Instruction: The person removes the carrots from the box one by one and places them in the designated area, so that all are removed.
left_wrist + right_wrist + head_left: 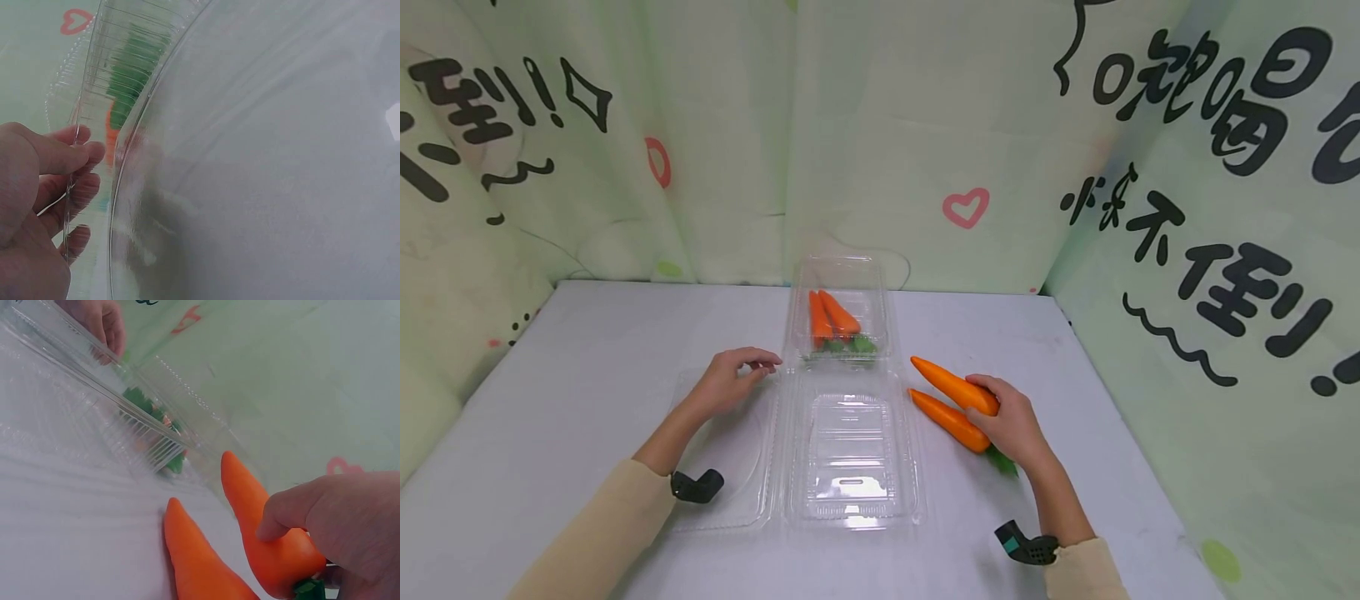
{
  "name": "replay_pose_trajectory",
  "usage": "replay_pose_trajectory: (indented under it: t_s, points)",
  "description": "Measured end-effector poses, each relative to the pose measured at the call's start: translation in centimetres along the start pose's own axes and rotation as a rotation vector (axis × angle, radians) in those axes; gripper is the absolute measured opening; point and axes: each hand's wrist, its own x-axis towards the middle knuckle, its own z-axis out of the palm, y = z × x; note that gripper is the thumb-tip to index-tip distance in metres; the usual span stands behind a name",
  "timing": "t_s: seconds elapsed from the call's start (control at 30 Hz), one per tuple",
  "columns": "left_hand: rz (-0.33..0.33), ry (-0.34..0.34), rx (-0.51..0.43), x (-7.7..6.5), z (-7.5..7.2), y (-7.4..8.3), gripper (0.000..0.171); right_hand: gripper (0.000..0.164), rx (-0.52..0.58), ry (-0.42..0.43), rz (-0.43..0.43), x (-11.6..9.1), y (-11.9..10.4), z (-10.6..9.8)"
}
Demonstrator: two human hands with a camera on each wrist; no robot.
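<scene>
My left hand (741, 379) pinches the rim of a clear plastic container (119, 206) between thumb and fingers; the fingers show through the plastic in the left wrist view. My right hand (1017, 423) grips a large orange carrot (951, 382) by its thick end, with a bit of green top (309, 589) showing in the right wrist view. Just below it a second large carrot (947, 419) lies on the table, its leaves (1002, 461) partly under the hand. Two smaller carrots (822, 318) with green leaves sit in the clear container's far section (880, 287).
Directly in front stands a clear ribbed plastic section (853, 458), with another flat clear piece (730, 500) to its left. All rest on a white table (587, 350). A pale green printed curtain (865, 125) closes off the back and both sides.
</scene>
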Motion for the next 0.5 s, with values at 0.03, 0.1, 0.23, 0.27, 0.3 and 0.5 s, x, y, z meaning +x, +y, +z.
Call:
replay_pose_trajectory:
  t_s: [0.03, 0.1, 0.23, 0.27, 0.3, 0.5]
  points:
    - [0.000, 0.000, -0.001, -0.01, 0.00, 0.00, 0.024, 0.047, 0.000, 0.001, 0.004, 0.03, 0.03, 0.04]
    - [-0.001, -0.001, -0.002, -0.03, 0.00, 0.00, 0.024, 0.048, 0.000, 0.001, 0.014, 0.09, 0.09, 0.12]
    - [-0.004, -0.001, -0.001, -0.06, -0.01, 0.02, 0.024, 0.048, -0.003, 0.004, 0.022, 0.17, 0.19, 0.23]
    - [-0.004, 0.000, 0.000, -0.06, -0.01, 0.02, 0.024, 0.049, -0.004, 0.006, 0.021, 0.18, 0.24, 0.26]
    - [-0.003, 0.000, 0.002, -0.07, -0.01, 0.02, 0.024, 0.049, -0.005, 0.007, 0.019, 0.19, 0.28, 0.28]
    - [0.004, 0.005, 0.007, -0.08, -0.04, 0.14, 0.023, 0.048, 0.005, -0.002, 0.019, 0.14, 0.42, 0.24]
